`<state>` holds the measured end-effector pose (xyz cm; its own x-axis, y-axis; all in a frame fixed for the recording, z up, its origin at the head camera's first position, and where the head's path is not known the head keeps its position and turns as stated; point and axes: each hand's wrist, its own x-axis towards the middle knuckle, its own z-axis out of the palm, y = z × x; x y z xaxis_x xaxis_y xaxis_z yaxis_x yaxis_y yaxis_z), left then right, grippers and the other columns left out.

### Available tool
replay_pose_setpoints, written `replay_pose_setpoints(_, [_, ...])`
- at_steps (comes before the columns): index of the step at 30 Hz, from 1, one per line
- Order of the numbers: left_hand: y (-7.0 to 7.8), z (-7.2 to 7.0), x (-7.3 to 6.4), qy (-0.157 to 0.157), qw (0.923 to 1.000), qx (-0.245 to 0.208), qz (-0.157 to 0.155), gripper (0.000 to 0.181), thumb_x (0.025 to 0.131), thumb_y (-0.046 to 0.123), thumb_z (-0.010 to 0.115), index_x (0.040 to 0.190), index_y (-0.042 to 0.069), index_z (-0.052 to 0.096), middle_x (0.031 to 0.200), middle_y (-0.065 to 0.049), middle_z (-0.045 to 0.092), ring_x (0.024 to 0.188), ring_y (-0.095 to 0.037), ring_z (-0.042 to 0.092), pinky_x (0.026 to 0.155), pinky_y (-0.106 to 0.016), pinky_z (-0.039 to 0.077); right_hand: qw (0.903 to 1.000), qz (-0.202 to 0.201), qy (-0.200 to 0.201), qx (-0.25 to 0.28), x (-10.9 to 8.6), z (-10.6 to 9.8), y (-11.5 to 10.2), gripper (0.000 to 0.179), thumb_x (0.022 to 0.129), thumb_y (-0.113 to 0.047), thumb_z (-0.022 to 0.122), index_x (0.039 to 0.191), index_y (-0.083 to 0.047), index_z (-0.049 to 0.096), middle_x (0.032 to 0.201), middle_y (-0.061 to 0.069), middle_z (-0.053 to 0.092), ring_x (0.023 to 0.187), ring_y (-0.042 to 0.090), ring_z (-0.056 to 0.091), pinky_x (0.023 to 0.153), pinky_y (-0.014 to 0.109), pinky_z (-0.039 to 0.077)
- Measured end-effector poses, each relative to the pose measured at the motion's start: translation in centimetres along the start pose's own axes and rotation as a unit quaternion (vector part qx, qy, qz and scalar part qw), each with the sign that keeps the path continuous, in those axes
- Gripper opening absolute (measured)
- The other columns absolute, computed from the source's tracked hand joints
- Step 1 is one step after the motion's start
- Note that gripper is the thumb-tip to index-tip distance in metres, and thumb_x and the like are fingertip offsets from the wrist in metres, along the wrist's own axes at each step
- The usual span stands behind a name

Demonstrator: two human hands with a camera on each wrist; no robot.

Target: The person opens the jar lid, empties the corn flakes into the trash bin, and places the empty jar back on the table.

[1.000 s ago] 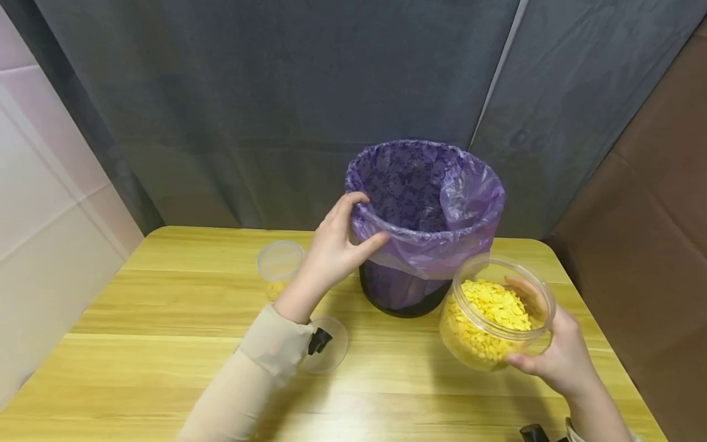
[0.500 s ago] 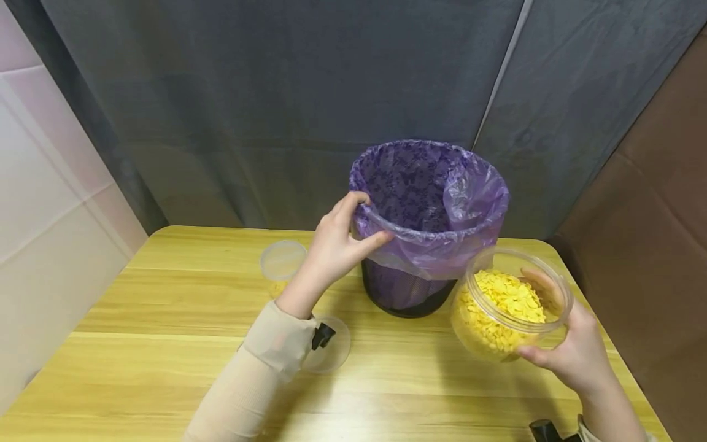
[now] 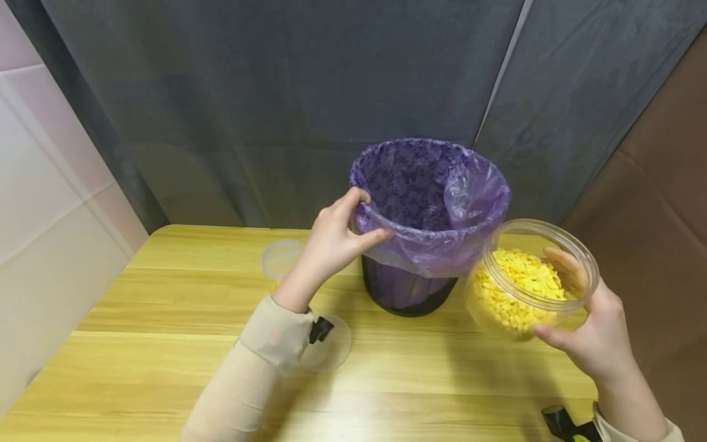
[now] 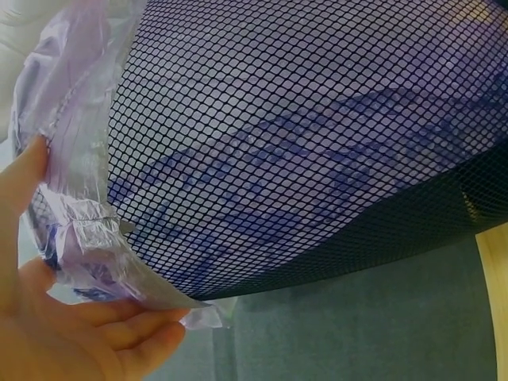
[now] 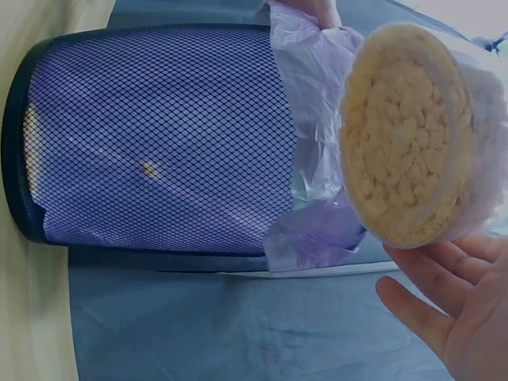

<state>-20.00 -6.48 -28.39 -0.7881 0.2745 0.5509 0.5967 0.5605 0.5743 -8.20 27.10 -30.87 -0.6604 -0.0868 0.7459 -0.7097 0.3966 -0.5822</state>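
A black mesh waste bin point(image 3: 409, 294) stands on the table, its purple plastic liner point(image 3: 425, 255) folded over the rim. My left hand point(image 3: 331, 242) grips the near left part of that rim, thumb outside and fingers reaching over the edge. In my right hand point(image 3: 599, 331) is a clear round plastic jar point(image 3: 593, 270) without a lid, partly filled with yellow flakes point(image 3: 527, 276). The jar is held above the table, leaning, and overlaps the bin's right side in the head view. From the right wrist, the jar's flake-covered base point(image 5: 401, 143) shows beside the liner.
On the wooden table point(image 3: 138, 362), a clear round lid point(image 3: 334, 353) lies near my left forearm. Behind that arm, partly hidden, is a small clear container point(image 3: 280, 258) with some yellow in it. A grey curtain point(image 3: 276, 110) hangs behind; a brown panel point(image 3: 652, 202) borders the right.
My right hand has raised the jar and carried it to the right, with the flakes still inside. My left hand has kept its hold on the bin's rim.
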Motion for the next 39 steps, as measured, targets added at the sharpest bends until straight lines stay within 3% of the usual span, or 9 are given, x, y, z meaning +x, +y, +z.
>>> replay_pose_setpoints(10, [0.1, -0.3, 0.1, -0.012, 0.9999, 0.006, -0.002, 0.047, 0.075, 0.041, 0.08, 0.103, 0.017, 0.052, 0.071, -0.001, 0.046, 0.06, -0.017, 0.043, 0.054, -0.034, 0.038, 0.9989, 0.04, 0.022, 0.003, 1.3, -0.8, -1.1, 0.085, 0.059, 0.003, 0.083, 0.135, 0.006, 0.046, 0.132, 0.009, 0.05, 0.12, 0.018, 0.047, 0.097, 0.017, 0.036])
replay_pose_setpoints(24, [0.0, -0.4, 0.2, -0.012, 0.9999, 0.011, -0.002, 0.046, 0.075, 0.042, 0.079, 0.102, 0.018, 0.052, 0.071, -0.001, 0.047, 0.062, -0.019, 0.044, 0.055, -0.035, 0.039, 0.9942, 0.076, 0.054, -0.055, 3.0, -2.1, -1.5, 0.089, 0.057, 0.011, 0.079, 0.137, -0.006, 0.046, 0.131, 0.001, 0.045, 0.117, 0.015, 0.044, 0.097, 0.015, 0.031])
replay_pose_setpoints(32, [0.0, -0.4, 0.2, -0.016, 0.9997, 0.015, -0.004, 0.046, 0.075, 0.043, 0.079, 0.102, 0.018, 0.051, 0.071, -0.002, 0.046, 0.061, -0.019, 0.043, 0.054, -0.034, 0.037, 0.9821, 0.14, 0.078, -0.099, 4.3, -2.2, -2.2, 0.09, 0.057, 0.009, 0.081, 0.137, -0.016, 0.047, 0.127, -0.006, 0.045, 0.112, 0.015, 0.044, 0.094, 0.017, 0.03])
replay_pose_setpoints(39, [0.0, -0.5, 0.3, -0.016, 0.9997, 0.015, 0.006, 0.046, 0.075, 0.042, 0.079, 0.101, 0.017, 0.05, 0.069, -0.003, 0.045, 0.06, -0.018, 0.042, 0.054, -0.034, 0.036, 0.9793, 0.129, 0.08, -0.134, 5.4, -2.3, -2.1, 0.089, 0.056, 0.008, 0.08, 0.136, -0.018, 0.048, 0.123, -0.009, 0.047, 0.104, 0.007, 0.047, 0.088, 0.015, 0.032])
